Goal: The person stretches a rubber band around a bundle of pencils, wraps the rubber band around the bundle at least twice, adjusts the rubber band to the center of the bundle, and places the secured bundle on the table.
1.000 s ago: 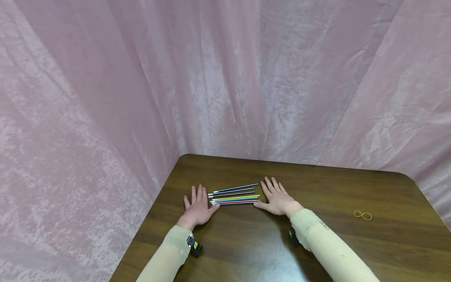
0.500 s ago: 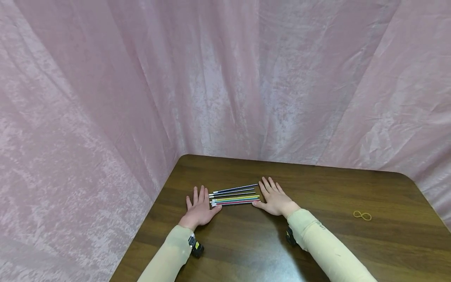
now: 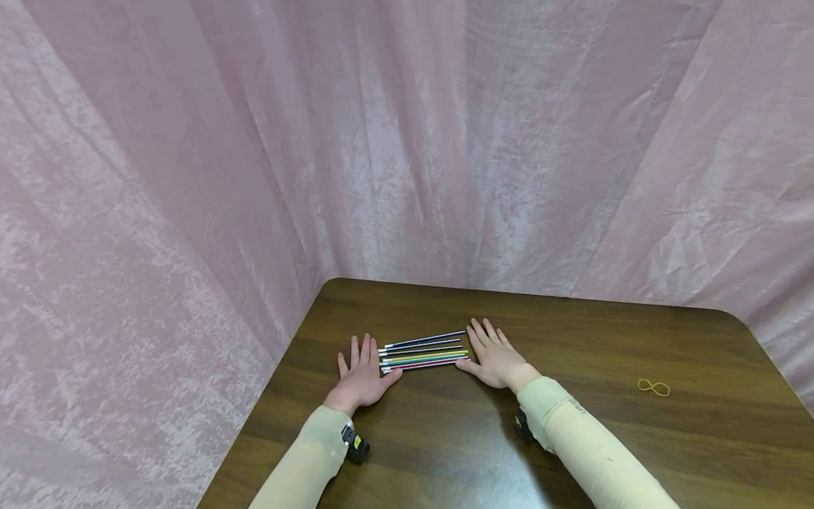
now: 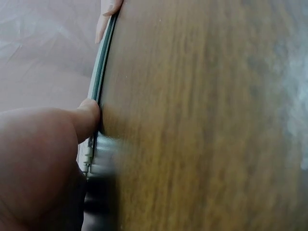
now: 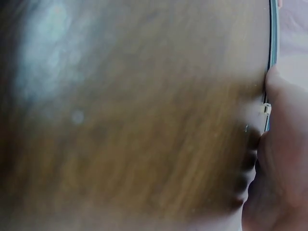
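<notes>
Several pencils (image 3: 425, 358) with white ends at the left lie side by side on the wooden table, dark ones at the back, yellow, green and red ones nearer. At their left ends my left hand (image 3: 359, 382) rests with fingers spread straight, its thumb touching the nearest pencil in the left wrist view. My right hand (image 3: 497, 360) lies flat by their right ends, fingers extended, thumb at the nearest pencils' tips. In the right wrist view that thumb (image 5: 288, 96) stands beside a dark pencil edge (image 5: 273, 38). Neither hand grips anything.
A yellow rubber band (image 3: 653, 387), twisted into a figure eight, lies on the table (image 3: 572, 332) to the right. Pink curtains (image 3: 407, 141) hang behind the table's far edge and along its left side.
My left hand has shifted slightly right and my right hand slightly left, both closer to the pencil ends. The pencils' ends sit slightly more even.
</notes>
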A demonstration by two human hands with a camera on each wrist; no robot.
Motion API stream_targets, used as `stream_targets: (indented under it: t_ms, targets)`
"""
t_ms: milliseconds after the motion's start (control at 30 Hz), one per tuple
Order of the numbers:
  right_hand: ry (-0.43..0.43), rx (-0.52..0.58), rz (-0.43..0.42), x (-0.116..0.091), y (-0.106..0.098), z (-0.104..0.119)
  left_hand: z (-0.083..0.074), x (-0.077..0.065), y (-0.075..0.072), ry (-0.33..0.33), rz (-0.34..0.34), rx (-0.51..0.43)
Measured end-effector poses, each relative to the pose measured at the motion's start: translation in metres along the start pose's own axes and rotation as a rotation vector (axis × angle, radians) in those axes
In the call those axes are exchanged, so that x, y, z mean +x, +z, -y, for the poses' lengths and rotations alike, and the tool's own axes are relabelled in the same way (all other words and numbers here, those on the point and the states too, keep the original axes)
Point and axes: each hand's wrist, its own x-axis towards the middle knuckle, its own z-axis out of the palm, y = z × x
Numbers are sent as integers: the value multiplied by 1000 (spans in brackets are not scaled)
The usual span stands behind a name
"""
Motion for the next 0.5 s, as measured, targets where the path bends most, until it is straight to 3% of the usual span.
stream_targets:
  t_ms: [500]
  targets:
    - [12,-5,-8,2,6,0,-16,-8,-8,12,7,-12]
